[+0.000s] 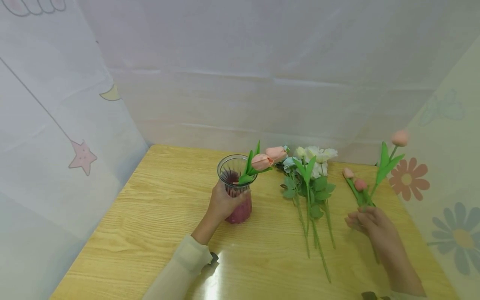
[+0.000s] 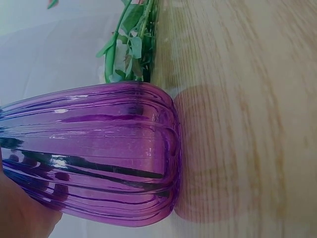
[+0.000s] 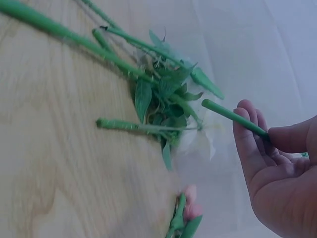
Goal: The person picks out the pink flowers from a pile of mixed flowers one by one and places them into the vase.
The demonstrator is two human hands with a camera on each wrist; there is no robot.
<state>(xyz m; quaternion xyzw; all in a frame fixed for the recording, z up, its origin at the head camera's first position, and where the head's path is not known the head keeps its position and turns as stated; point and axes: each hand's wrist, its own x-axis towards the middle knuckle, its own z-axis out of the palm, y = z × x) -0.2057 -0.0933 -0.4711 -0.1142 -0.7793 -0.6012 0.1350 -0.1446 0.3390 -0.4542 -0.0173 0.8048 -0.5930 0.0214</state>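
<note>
Purple vase (image 1: 240,211) in curled left hand (image 1: 223,202), stem (image 3: 223,113) in pinching right hand (image 1: 378,230)

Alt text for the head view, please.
A person's left hand grips a purplish glass vase holding pink tulips on a wooden table, while their right hand holds up another tulip. White and pale-blue flowers lie between the hands.

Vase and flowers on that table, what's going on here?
A person's left hand grips a vase standing on the table, with pink tulips in it leaning over the rim. The right hand pinches another tulip by its stem, off to the right. Other flowers lie on the table between them.
</note>
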